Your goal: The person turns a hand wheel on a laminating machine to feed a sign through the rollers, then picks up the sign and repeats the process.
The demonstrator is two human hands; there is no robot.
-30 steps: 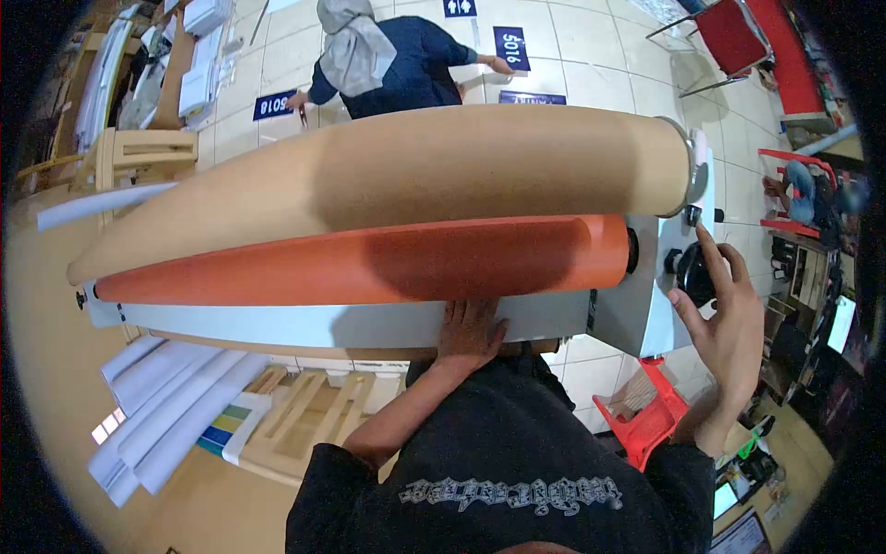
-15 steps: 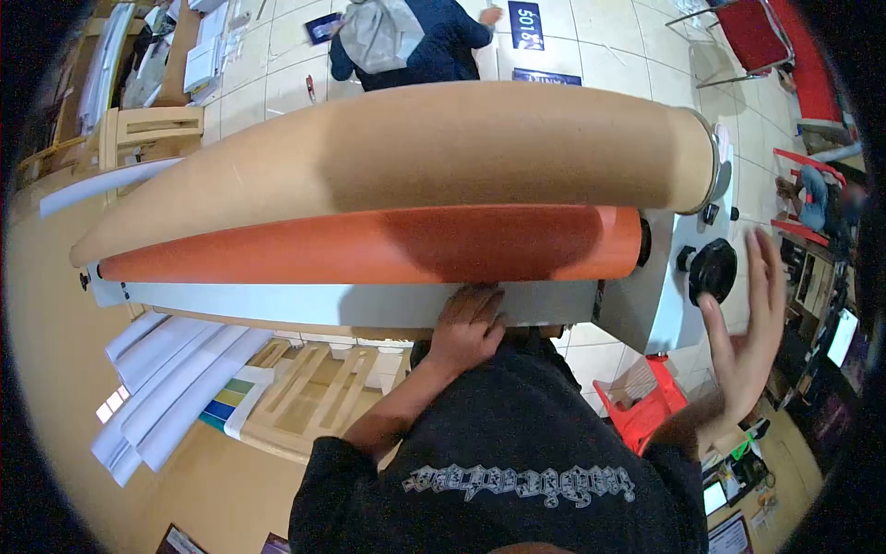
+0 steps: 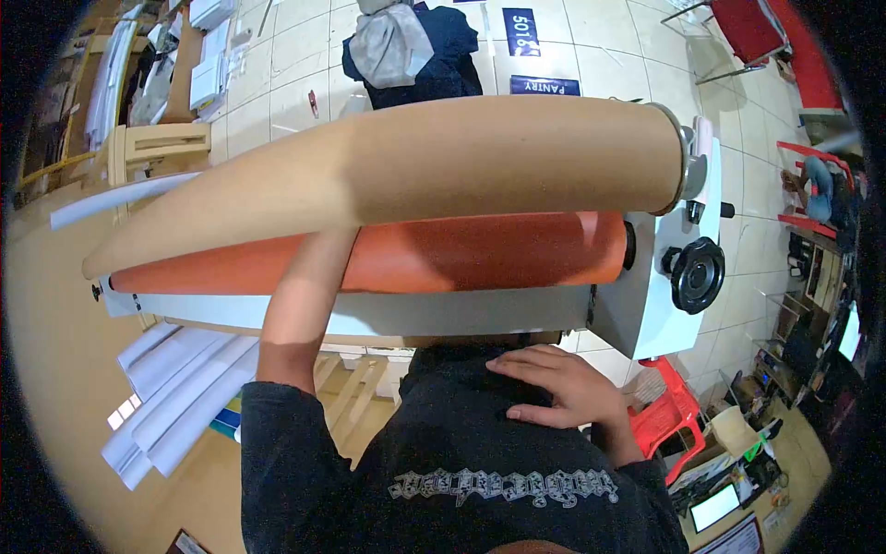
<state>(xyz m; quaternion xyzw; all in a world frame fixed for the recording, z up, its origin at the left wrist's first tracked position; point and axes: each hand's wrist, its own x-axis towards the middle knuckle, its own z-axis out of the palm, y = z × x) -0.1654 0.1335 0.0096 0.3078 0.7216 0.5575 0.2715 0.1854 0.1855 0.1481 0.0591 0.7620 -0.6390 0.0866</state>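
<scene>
In the head view, a long brown roll [image 3: 508, 157] is seen stretched across the machine, just above and beyond an orange roller [image 3: 498, 254]. Its right end is fitted with a round metal flange [image 3: 686, 164], set beside the pale end housing [image 3: 660, 286]. A black handwheel [image 3: 699, 275] is mounted on that housing.

The left forearm [image 3: 305, 295] is extended over the pale front panel [image 3: 443, 319] and across the orange roller, and its far end is covered by the brown roll. The left hand is thereby hidden, so whether its fingers are clenched, released or grasping anything cannot be told. The right hand [image 3: 563, 388] is held over the black shirt [image 3: 443, 443], near the front panel; its fingers are released, extended and slightly parted. Whether the shirt is touched cannot be told.

At the lower left, several white rolls [image 3: 185, 406] are laid side by side. A red plastic chair [image 3: 666, 406] is placed beside the right forearm. Beyond the machine, a person in dark blue clothing [image 3: 457, 55] is partly screened by the brown roll. Near that person, dark blue signs marked 5016 and PANTRY [image 3: 544, 86] are laid on the tiled floor [image 3: 604, 46].
</scene>
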